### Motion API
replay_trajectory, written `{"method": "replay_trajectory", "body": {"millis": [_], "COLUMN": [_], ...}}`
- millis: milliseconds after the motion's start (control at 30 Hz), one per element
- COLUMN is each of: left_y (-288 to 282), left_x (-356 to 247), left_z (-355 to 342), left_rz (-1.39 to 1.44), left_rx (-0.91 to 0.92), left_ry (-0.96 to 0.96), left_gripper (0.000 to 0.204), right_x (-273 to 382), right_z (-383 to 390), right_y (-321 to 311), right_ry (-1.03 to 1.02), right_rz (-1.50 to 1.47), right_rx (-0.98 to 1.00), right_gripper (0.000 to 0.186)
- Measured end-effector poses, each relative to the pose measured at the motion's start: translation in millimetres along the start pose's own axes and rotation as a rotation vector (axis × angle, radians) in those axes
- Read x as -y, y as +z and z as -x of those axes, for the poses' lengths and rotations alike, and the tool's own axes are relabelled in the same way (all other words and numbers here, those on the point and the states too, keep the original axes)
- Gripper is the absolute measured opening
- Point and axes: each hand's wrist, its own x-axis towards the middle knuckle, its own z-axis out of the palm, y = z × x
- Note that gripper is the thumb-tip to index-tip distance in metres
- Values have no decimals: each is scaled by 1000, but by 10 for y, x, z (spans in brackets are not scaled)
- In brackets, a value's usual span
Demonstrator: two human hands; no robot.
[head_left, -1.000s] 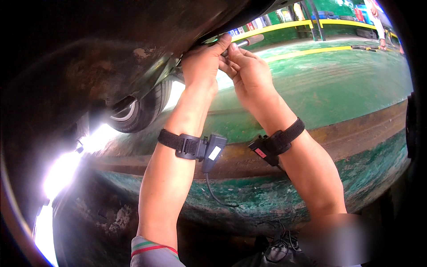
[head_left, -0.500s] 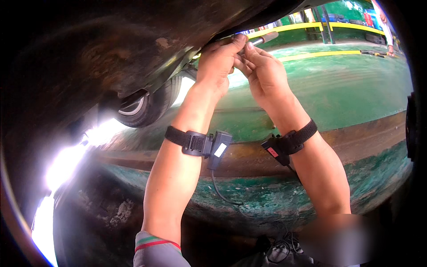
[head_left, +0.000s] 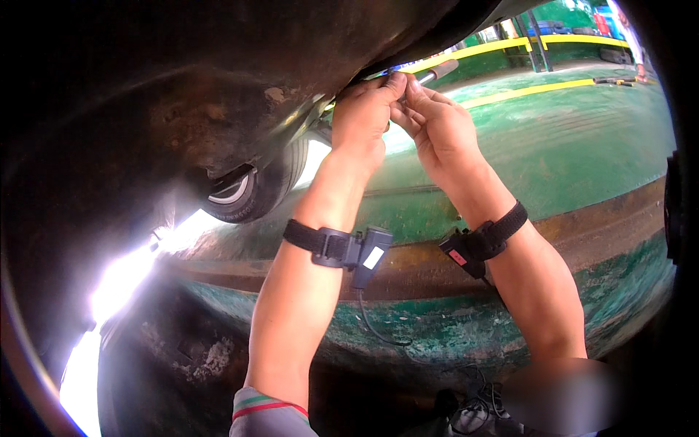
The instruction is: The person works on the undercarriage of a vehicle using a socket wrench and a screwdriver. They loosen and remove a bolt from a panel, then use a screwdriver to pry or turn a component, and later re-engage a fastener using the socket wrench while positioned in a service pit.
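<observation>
Both hands are raised under the dark underside of a vehicle [head_left: 182, 109], close to its lower edge. My left hand [head_left: 362, 116] is closed, thumb pressed against curled fingers; what it grips is hidden. Fingertip to fingertip with it, my right hand [head_left: 445, 127] pinches at the near end of a hand tool [head_left: 441, 71]. This tool has a shiny metal shaft and a thick grey-brown grip slanting up to the right. Its working end is covered by the fingers, so its exact kind cannot be told.
A car wheel [head_left: 251, 191] stands to the left behind my forearm. Below runs a brown ledge [head_left: 408, 266] over a worn green wall. Beyond lie a green floor [head_left: 582, 138], yellow bars [head_left: 502, 45] and part of another person [head_left: 632, 40]. Black straps with cabled boxes circle my forearms.
Both hands and the tool sit slightly lower and farther right in the picture, as does the wheel. The hands keep the same grip close together.
</observation>
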Motion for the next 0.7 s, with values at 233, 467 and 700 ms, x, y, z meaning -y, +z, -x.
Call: {"method": "replay_trajectory", "body": {"millis": [233,467,700], "left_y": [115,42,-126], "left_x": [55,75,234], "left_z": [-42,-66,66], "left_rz": [-15,-17,-194], "left_rx": [-223,-91,-288], "left_ry": [-4,32,169], "left_gripper": [21,25,33], "right_x": [21,24,31], "right_z": [-20,-8,-29], "right_y": [-45,1,-58], "right_ry": [-8,-13,-3], "right_rz": [0,33,118], "right_rx": [-9,-9,23], "right_gripper": [25,24,19]}}
